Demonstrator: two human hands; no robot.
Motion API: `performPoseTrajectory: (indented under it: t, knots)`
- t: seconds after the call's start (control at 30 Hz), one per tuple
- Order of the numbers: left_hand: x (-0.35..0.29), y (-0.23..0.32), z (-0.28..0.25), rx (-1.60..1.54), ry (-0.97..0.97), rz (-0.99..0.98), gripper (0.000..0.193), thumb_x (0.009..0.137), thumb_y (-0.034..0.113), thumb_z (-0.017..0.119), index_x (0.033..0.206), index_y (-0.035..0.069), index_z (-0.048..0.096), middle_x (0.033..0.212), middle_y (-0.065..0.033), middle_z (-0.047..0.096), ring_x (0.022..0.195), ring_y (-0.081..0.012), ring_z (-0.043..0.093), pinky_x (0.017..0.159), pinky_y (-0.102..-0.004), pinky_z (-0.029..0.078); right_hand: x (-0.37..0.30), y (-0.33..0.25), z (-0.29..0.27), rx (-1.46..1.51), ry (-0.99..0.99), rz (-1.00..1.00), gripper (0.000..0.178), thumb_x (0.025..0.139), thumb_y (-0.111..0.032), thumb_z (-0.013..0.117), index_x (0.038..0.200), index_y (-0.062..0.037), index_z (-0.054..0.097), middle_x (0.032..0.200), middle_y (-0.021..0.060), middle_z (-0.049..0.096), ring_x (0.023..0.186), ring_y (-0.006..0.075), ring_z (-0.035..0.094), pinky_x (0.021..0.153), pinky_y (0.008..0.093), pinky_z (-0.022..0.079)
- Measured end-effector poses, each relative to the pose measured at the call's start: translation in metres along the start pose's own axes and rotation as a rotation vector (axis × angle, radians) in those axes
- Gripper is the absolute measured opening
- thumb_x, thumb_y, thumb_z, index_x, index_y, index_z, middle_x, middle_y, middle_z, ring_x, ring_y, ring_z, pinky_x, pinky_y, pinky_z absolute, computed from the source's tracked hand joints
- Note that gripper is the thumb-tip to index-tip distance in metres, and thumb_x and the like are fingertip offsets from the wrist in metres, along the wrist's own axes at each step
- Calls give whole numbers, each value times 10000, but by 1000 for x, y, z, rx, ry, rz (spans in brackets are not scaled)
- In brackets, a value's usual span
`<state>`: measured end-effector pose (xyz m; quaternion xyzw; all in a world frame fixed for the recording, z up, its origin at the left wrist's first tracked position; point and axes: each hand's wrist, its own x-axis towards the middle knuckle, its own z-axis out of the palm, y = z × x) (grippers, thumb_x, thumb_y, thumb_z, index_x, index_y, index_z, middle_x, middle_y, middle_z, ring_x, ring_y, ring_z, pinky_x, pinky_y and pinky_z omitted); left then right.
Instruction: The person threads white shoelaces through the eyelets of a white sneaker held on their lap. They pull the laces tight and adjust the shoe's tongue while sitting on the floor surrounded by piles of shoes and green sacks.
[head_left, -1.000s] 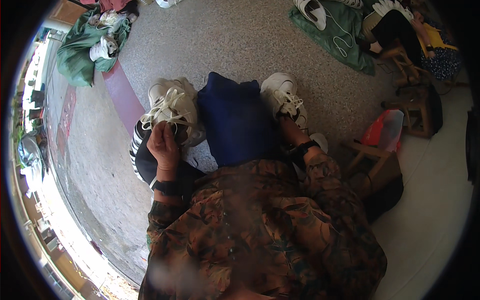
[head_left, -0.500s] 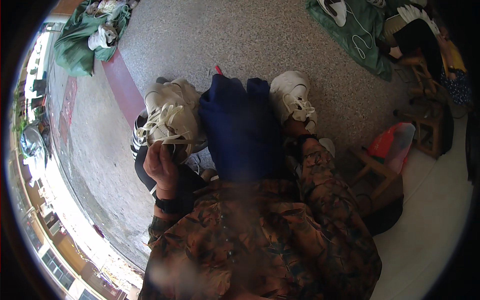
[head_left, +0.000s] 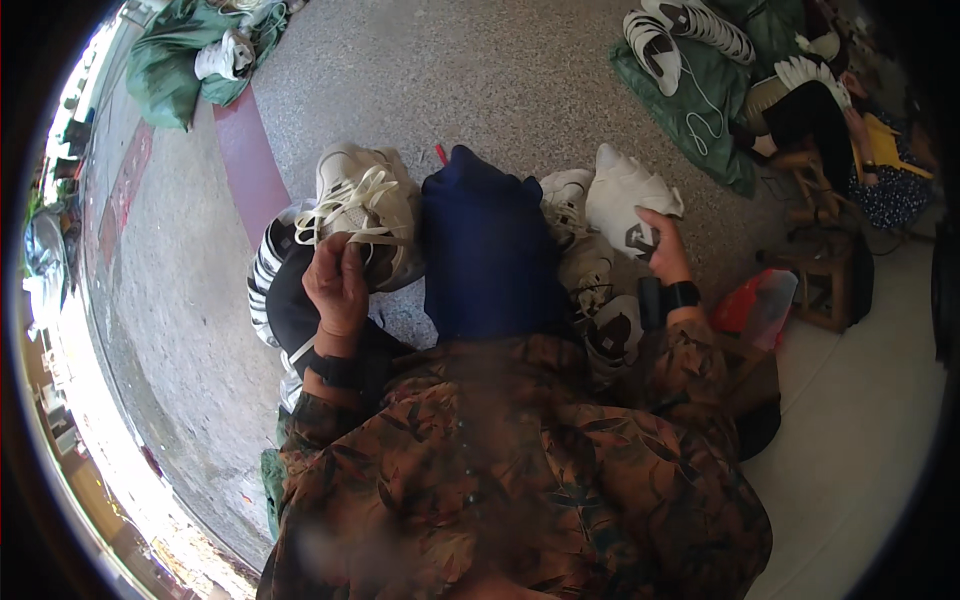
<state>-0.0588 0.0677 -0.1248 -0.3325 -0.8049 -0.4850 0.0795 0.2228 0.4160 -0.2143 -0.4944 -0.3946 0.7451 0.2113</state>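
Note:
My left hand (head_left: pixel 337 290) is closed in a pinch on a flat cream shoelace (head_left: pixel 378 237). That lace belongs to a white sneaker (head_left: pixel 350 172) standing just beyond the hand, its loops loose over the front. On the other side, my right hand (head_left: pixel 668 247) grips a white shoe (head_left: pixel 625 192) with a dark patch, tilted and raised beside other shoes. Several laced white shoes (head_left: pixel 585 275) lie between that hand and the dark blue cloth (head_left: pixel 487 250) over my lap. Striped black-and-white shoes (head_left: pixel 265 280) stand in a row left of my left wrist.
A green sack (head_left: pixel 165 75) with shoes lies at the far left. More striped shoes (head_left: pixel 655 55) rest on a green sheet (head_left: pixel 725 155) at the far right. Nearby a person's hand and legs show by wooden stools (head_left: pixel 825 280). A red plastic bag (head_left: pixel 755 300) lies right of my arm.
My right hand has moved outward to the right and now holds a shoe raised, uncovering the shoes beneath. My left hand keeps its pinch on the lace. The whole view has shifted slightly.

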Motion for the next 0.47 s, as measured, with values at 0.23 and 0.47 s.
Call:
performPoseTrajectory:
  t: [0.23, 0.47]
  knots:
    - [7, -3, -5, -250, -202, -55, 118, 843, 95, 646, 771, 8, 612, 636, -53, 588, 568, -110, 538, 548, -250, 445, -139, -78, 75, 60, -367, -206, 641, 732, -158, 643, 1296, 40, 411, 1210, 146, 546, 1089, 277, 551, 944, 372, 437]
    - [-6, -49, 0, -335, -333, 142, 148, 716, 138, 695, 805, 35, 637, 755, -101, 636, 696, -259, 623, 632, -326, 482, -176, -60, 225, -472, -829, -112, 723, 710, -152, 649, 1337, 37, 344, 1247, 150, 502, 1134, 258, 510, 1000, 354, 383]
